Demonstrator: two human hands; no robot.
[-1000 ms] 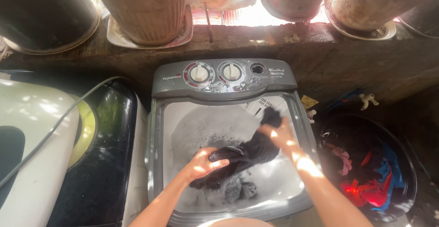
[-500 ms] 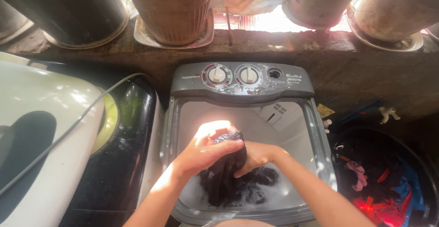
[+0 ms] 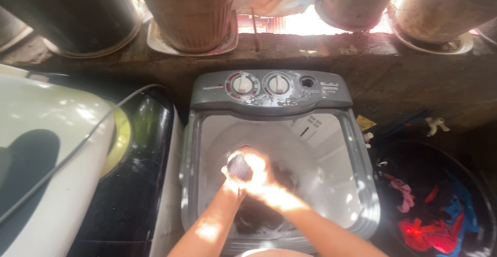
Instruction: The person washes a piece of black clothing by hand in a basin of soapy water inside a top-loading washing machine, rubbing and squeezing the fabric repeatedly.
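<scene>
A small top-loading washing machine (image 3: 269, 99) with a grey control panel and two dials stands open below me. Its white tub (image 3: 331, 158) holds soapy water. Both my hands are pressed together over the tub, squeezing a dark wet garment (image 3: 239, 167) bunched into a wad. My left hand (image 3: 235, 176) wraps the wad from the left, my right hand (image 3: 272, 184) clasps it from the right. Bright sunlight washes out the fingers. More dark cloth (image 3: 259, 218) lies in the water beneath my forearms.
A dark tub (image 3: 440, 205) of pink, red and blue clothes sits at the right. A white and black appliance (image 3: 57, 148) with a grey cable stands at the left. Several large pots (image 3: 191, 13) line the concrete ledge behind the machine.
The garment, earlier stretched out between my hands, is now gathered into a tight wad. Both hands have closed together over it and lifted it higher above the water.
</scene>
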